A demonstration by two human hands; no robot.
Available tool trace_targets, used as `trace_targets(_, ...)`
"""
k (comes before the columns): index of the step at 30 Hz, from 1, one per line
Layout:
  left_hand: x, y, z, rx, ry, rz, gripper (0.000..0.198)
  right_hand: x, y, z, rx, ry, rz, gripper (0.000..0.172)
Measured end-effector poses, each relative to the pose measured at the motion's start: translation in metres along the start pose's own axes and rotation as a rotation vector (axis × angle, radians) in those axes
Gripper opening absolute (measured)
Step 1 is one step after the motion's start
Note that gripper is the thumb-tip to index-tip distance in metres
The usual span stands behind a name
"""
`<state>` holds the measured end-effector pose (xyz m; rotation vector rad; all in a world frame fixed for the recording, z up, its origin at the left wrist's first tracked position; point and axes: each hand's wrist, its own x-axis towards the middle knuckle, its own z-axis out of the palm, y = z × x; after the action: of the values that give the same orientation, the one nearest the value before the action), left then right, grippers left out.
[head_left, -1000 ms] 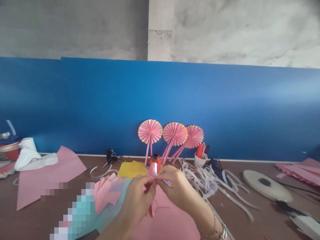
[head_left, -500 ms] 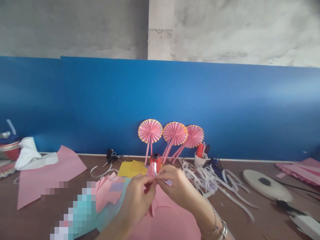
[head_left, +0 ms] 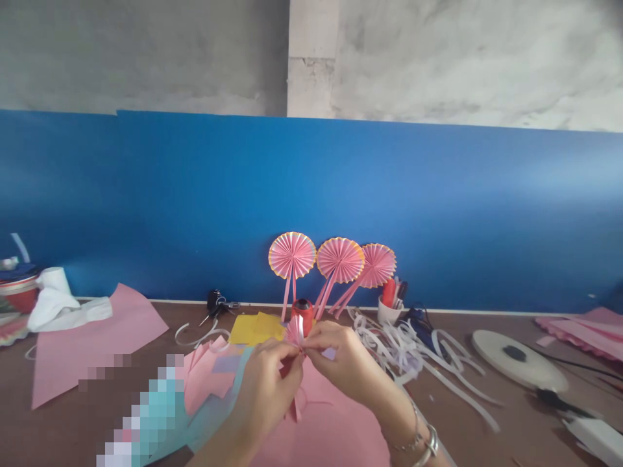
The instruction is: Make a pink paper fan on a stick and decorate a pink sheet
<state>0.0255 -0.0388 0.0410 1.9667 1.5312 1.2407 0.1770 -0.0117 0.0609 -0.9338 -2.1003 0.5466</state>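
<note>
Between my two hands is a small pleated pink paper fan (head_left: 294,331), its folds spread upward above my fingertips. My left hand (head_left: 275,373) pinches its lower end, with thumb and forefinger pressed together. From the other side my right hand (head_left: 335,353) is closed on the same spot, fingertips nearly meeting the left ones. The exact point of grip is hidden behind the fingers. A large pink paper sheet (head_left: 331,428) lies beneath my hands. Directly behind the fan stands a red container with a dark top (head_left: 302,307).
Three round pleated pink fans (head_left: 293,255) lean against the blue panel (head_left: 209,194). Tangled white strips (head_left: 399,347) lie right of my hands near a white cup of pens (head_left: 390,312). Yellow paper (head_left: 257,329), pink paper (head_left: 97,344) and a pale oval plate (head_left: 518,360) are on the table.
</note>
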Motion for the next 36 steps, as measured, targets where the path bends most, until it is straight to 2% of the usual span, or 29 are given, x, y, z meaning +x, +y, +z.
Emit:
trace_targets(6,-0.002,-0.004,0.002,0.077,0.023,0.028,0.026,-0.001,-0.002,0.004,-0.091,0.024,-0.066,0.023)
trace_targets(11,-0.003,-0.005,0.004,0.101,0.054,0.081,0.026,0.002,0.0,0.009,-0.128,0.117,-0.04,0.023)
trace_targets(17,0.0,-0.003,0.001,0.098,0.067,0.083,0.024,0.001,0.001,-0.003,0.096,0.009,0.06,0.023)
trace_targets(23,-0.001,-0.007,0.002,0.128,0.087,0.114,0.022,-0.001,-0.002,-0.001,-0.007,0.036,0.033,0.018)
trace_targets(30,-0.002,-0.011,0.005,0.258,0.148,0.228,0.022,0.0,-0.005,0.003,-0.047,0.023,-0.004,0.018)
trace_targets(36,-0.004,-0.012,0.006,0.3,0.143,0.253,0.023,0.0,-0.001,0.005,-0.073,0.043,-0.021,0.018)
